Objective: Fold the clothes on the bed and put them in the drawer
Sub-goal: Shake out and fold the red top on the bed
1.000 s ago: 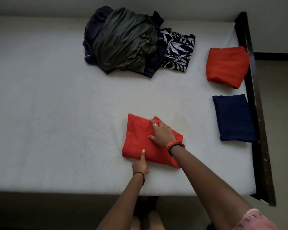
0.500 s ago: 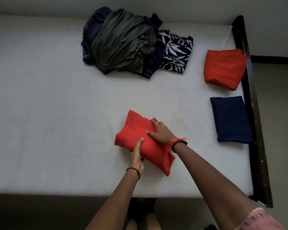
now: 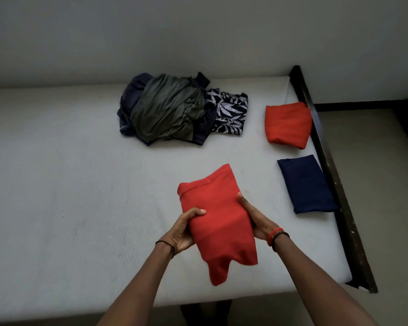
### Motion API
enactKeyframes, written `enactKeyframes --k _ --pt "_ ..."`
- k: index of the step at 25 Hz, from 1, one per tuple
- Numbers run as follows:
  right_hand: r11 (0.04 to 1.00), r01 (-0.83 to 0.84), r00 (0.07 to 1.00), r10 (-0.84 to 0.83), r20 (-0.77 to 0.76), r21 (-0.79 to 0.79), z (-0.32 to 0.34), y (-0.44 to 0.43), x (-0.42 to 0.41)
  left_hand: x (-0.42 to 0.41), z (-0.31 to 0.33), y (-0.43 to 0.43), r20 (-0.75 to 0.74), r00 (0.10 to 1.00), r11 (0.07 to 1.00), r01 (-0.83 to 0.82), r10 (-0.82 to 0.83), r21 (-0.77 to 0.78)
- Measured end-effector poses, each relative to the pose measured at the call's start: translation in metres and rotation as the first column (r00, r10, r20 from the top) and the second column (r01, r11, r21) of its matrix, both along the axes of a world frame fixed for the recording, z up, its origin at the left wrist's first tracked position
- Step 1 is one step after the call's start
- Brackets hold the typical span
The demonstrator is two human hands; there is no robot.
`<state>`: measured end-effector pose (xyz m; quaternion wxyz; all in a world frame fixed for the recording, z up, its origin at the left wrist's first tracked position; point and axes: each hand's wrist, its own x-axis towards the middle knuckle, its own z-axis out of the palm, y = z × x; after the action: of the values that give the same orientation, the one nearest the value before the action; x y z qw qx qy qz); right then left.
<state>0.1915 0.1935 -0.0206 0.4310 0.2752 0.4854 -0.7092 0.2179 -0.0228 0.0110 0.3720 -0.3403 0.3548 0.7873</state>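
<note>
Above the near edge of the bed (image 3: pixel 68 208), the folded red garment (image 3: pixel 217 222) is held clear of it, left hand (image 3: pixel 181 232) and right hand (image 3: pixel 257 221) each curled round a side, probably to keep the folds together for carrying; one corner dangles loose.

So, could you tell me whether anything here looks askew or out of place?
The red garment gripped by the left hand and right hand has a loose flap hanging below its near edge, so the fold looks uneven.
</note>
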Motion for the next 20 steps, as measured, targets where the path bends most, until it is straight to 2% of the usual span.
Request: enactKeyframes --k 2,6,13,17,20 --pt "0.996 0.086 0.996 -0.085 0.036 -0.034 0.025 0.005 0.012 -0.008 0.014 0.001 -0.016 0.996 0.996 0.088 -0.088 0.011" --pt "0.972 0.227 0.974 -0.227 0.004 -0.052 0.051 0.016 0.019 -0.029 0.037 0.017 -0.054 0.983 0.984 0.178 -0.177 0.013" --pt "0.950 0.312 0.948 -0.312 -0.055 -0.017 0.072 0.086 0.010 -0.062 0.053 0.085 -0.095 0.932 0.936 0.351 -0.350 -0.004" --pt "0.931 0.360 0.925 -0.365 -0.101 -0.069 0.073 0.148 0.001 -0.073 0.042 0.135 -0.090 0.862 0.865 0.502 -0.498 0.017" --pt "0.923 0.369 0.919 -0.380 -0.107 -0.109 0.057 0.200 -0.010 -0.086 0.025 0.175 -0.079 0.838 0.841 0.539 -0.540 -0.037"
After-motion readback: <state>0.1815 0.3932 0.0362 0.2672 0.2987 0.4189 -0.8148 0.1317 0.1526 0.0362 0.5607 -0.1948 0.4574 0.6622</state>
